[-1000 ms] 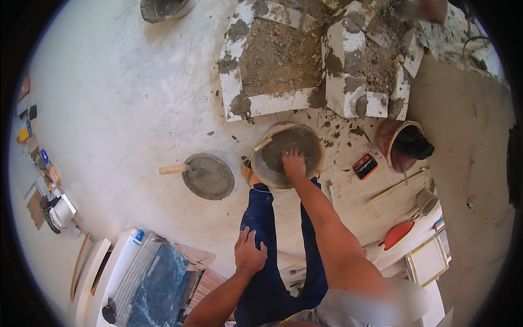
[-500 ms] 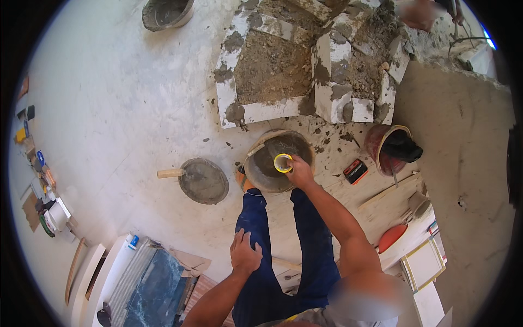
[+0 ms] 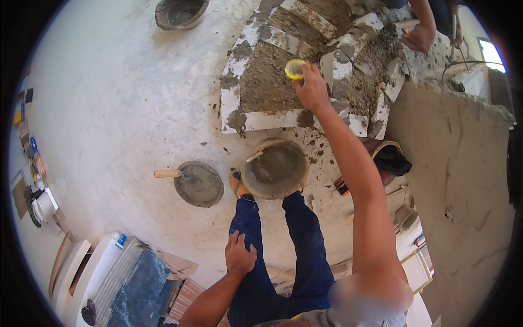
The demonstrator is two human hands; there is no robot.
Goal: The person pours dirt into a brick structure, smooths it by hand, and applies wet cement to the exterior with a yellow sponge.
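My right arm reaches far forward, and my right hand [image 3: 313, 91] grips a small yellow-rimmed cup [image 3: 296, 69] by its side. The cup is over the rubble-filled compartment [image 3: 267, 90] of a structure edged with white blocks [image 3: 272, 119] and grey mortar. What the cup contains is not clear. My left hand [image 3: 240, 254] rests on my left thigh with its fingers apart, holding nothing. Between my feet stands a round basin [image 3: 275, 171] of wet grey mix, with a stick-like handle at its rim. Left of it lies a mortar pan [image 3: 199, 184] with a wooden-handled trowel [image 3: 168, 173].
Another person's hand [image 3: 419, 38] is at the structure's far right. A second basin [image 3: 180, 13] stands far left. Beside my right forearm, a reddish bucket [image 3: 385, 161] holds something black, near a red-black box [image 3: 341, 186]. Boards and a blue marbled panel [image 3: 140, 289] lie near left.
My right hand has carried the cup from above the basin forward to the block structure. My left hand stays on my thigh. The other person's hand shows more fully now.
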